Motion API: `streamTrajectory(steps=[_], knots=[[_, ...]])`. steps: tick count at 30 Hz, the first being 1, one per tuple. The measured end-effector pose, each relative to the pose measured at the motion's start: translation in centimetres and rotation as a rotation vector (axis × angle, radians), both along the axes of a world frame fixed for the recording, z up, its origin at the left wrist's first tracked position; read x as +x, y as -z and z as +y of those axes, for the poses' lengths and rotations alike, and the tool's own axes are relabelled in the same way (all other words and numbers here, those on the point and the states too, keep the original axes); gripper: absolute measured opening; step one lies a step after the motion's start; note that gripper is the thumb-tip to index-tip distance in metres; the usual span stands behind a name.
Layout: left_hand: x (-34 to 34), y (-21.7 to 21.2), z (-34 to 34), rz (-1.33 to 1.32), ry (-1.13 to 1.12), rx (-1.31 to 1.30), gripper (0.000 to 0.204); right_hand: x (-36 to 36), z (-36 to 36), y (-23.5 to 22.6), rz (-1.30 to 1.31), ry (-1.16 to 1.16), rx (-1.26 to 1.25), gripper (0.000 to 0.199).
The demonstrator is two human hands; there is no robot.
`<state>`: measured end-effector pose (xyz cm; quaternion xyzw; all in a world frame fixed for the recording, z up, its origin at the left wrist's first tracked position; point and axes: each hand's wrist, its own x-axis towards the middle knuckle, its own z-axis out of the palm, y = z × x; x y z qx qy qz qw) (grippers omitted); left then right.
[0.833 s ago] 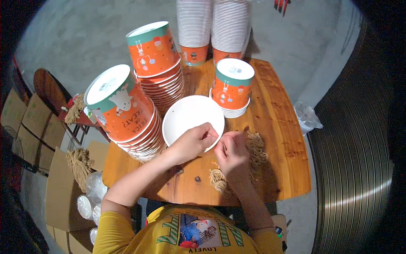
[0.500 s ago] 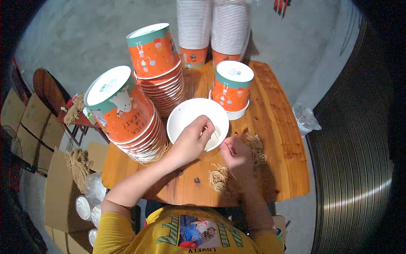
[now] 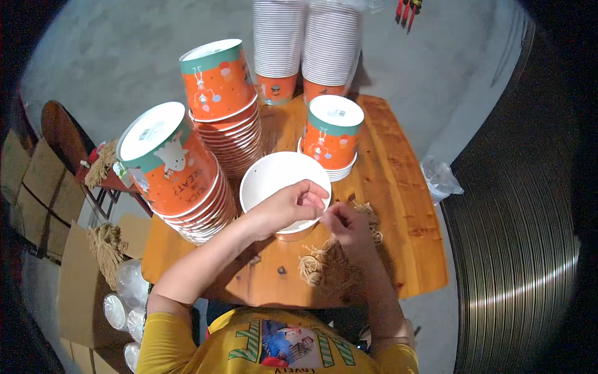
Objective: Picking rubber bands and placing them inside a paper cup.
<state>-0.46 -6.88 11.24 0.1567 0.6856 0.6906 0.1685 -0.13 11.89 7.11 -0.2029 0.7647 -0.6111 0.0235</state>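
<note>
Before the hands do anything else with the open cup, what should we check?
1. Open paper cup upright on the wooden table: ok.
2. Left hand steadying its rim: ok.
3. Right hand pinching a piece of twine: cannot tell, the fingers hide it.
4. Twine pile within reach beside the right hand: ok.
5. Leaning stack of orange cups clear of the left arm: not ok, it tilts close beside it.
6. Lidded cup standing behind, apart from the hands: ok.

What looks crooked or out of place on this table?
The stack of orange cups at the table's left edge leans outward, tilted well off upright. Loose twine loops lie scattered near the right hand.
</note>
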Motion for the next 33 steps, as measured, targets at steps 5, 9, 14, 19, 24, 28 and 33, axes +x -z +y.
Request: streamTrajectory(steps=[5, 9, 14, 19, 24, 28, 33], knots=[[0.2, 0.3, -0.1, 0.091, 0.072, -0.062, 0.024, 0.0, -0.2, 0.1, -0.016, 0.010, -0.039, 0.011], [0.0, -0.1, 0.1, 0.210, 0.051, -0.319, 0.014, 0.2, -0.2, -0.4, 0.006, -0.026, 0.011, 0.015], [-0.6, 1.1, 0.4, 0.274, 0.044, -0.243, 0.014, 0.0, -0.1, -0.4, -0.036, -0.051, 0.014, 0.017], [-0.4, 0.9, 0.5, 0.284, 0.027, -0.221, 0.015, -0.5, 0.2, 0.4, -0.014, -0.099, -0.037, 0.016], [0.2, -0.5, 0.2, 0.502, 0.042, -0.481, 0.013, -0.3, 0.3, 0.1, -0.059, -0.047, 0.051, 0.014], [0.1, -0.2, 0.5, 0.359, 0.013, -0.428, 0.012, -0.3, 0.3, 0.2, -0.027, -0.053, 0.046, 0.014], [-0.8, 0.8, 0.2, 0.109, -0.024, -0.079, 0.007, 0.1, 1.1, -3.9, 0.020, -0.297, 0.195, 0.015]])
